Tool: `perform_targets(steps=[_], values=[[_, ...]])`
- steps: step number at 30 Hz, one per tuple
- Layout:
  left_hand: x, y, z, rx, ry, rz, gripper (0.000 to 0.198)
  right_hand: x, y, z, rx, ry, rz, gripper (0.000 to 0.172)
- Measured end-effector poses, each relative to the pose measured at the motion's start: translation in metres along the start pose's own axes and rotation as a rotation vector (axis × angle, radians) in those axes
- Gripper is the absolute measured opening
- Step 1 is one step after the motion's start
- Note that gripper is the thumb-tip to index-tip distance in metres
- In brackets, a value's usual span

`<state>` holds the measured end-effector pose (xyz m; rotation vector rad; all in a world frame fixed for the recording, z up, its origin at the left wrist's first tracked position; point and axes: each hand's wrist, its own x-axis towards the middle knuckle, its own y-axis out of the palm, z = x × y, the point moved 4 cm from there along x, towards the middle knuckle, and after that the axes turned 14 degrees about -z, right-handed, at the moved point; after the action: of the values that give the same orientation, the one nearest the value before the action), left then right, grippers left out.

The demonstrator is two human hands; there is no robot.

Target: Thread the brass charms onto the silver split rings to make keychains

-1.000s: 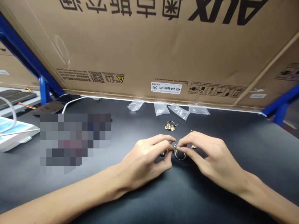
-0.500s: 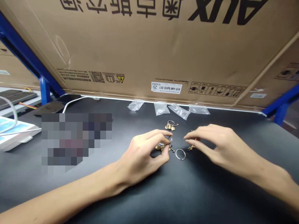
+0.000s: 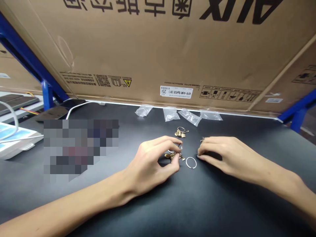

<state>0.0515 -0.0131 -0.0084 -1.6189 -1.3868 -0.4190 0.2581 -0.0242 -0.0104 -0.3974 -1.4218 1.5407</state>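
My left hand (image 3: 159, 158) pinches a silver key ring (image 3: 181, 147) between thumb and fingers. Bronze-coloured charms (image 3: 169, 156) show under and beside those fingers, partly hidden by them. To the right, my right hand (image 3: 222, 151) has its thumb and fingertips closed together low over the table; whatever lies between them is hidden. A small dark metal piece (image 3: 202, 140) peeks out behind its fingers. Between the two hands a bare silver split ring (image 3: 187, 163) lies flat. Farther back rests another key ring (image 3: 181, 128) with several bronze charms, a padlock-shaped one among them.
Several clear plastic bags (image 3: 171, 114) lie along the back of the black table (image 3: 197, 204). Behind them stands a large cardboard box (image 3: 148, 49). At left are a blurred-out patch, a white cable (image 3: 74, 108) and a white box (image 3: 19, 143). Blue posts (image 3: 46, 95) frame the sides.
My right hand's fingertips have lowered and closed over the spot where bronze charms were showing. My left hand has hardly moved and keeps its pinch on the ring.
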Motion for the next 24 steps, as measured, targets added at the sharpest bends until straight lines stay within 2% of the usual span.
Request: perform_targets(steps=[6,13,17,24], values=[[-0.002,0.001,0.0,-0.011,-0.021,0.032,0.011,0.004,-0.008,0.021,0.301,0.224,-0.21,0.011],[-0.006,0.006,-0.004,-0.039,0.02,0.1,0.015,0.002,-0.002,0.039,0.42,0.291,-0.25,0.011],[-0.007,0.006,-0.004,-0.032,0.052,0.078,0.014,-0.001,0.001,0.041,0.364,0.182,-0.284,0.009],[-0.005,0.006,0.0,-0.05,-0.051,0.035,0.011,-0.007,0.005,0.047,0.073,-0.27,-0.405,0.017]])
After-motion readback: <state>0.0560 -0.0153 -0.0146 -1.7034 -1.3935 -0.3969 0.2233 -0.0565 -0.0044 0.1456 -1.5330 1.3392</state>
